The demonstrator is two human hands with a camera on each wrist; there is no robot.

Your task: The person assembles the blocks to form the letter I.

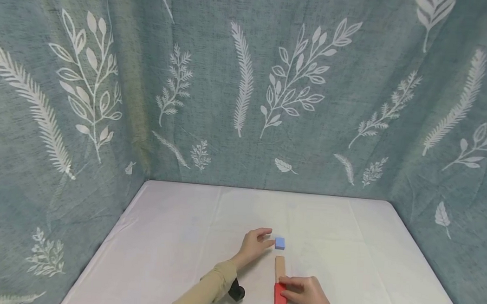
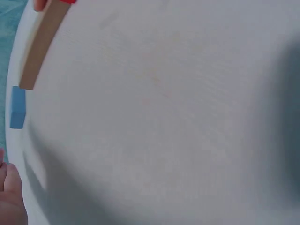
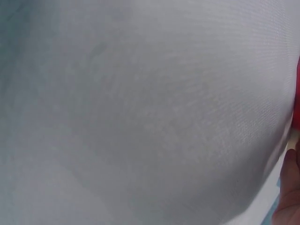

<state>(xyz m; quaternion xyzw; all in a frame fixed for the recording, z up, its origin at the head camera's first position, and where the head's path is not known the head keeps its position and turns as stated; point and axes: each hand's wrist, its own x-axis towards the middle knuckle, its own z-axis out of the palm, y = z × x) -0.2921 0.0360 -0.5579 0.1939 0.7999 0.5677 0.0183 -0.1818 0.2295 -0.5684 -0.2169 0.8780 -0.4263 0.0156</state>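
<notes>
A small blue block (image 1: 279,243) lies on the white table, and just left of it is my left hand (image 1: 256,246), fingers loosely bent and holding nothing. Nearer to me, a light wooden block (image 1: 280,266) and a red block (image 1: 280,300) lie end to end in a line. My right hand (image 1: 306,293) pinches the red block from the right side, its forefinger at the joint with the wooden one. In the left wrist view the wooden block (image 2: 42,51) points toward the blue block (image 2: 18,108). Only an edge of the red block (image 3: 297,101) shows in the right wrist view.
A white cloth (image 1: 179,241) covers the table. Green curtains (image 1: 213,99) with white leaf prints surround it at the back and sides. A black wrist camera (image 1: 236,291) sits under the left sleeve (image 1: 214,280).
</notes>
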